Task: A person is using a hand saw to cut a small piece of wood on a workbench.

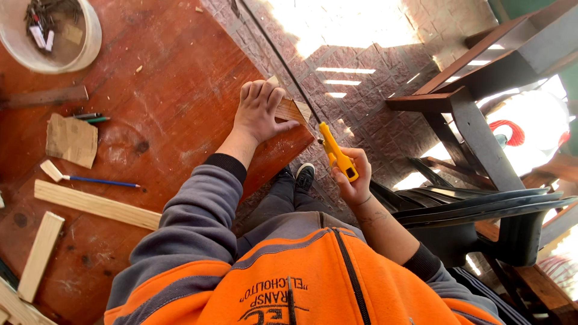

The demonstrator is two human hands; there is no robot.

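The left hand presses flat on a small pale wooden block at the reddish tabletop corner; the right hand grips a slim yellow plastic utility knife.

Left arm is reaching forward, grey sleeve down to the wrist, black cuff showing. Left hand is lying palm down, fingers together and pointing away, thumb sticking out to the right, pressing flat. Right arm is bending at the elbow, sleeve pushed up, forearm bare. Right hand is curling into a closed grip, fingers wrapped, thumb on top, wrist cocked slightly inward toward the body.
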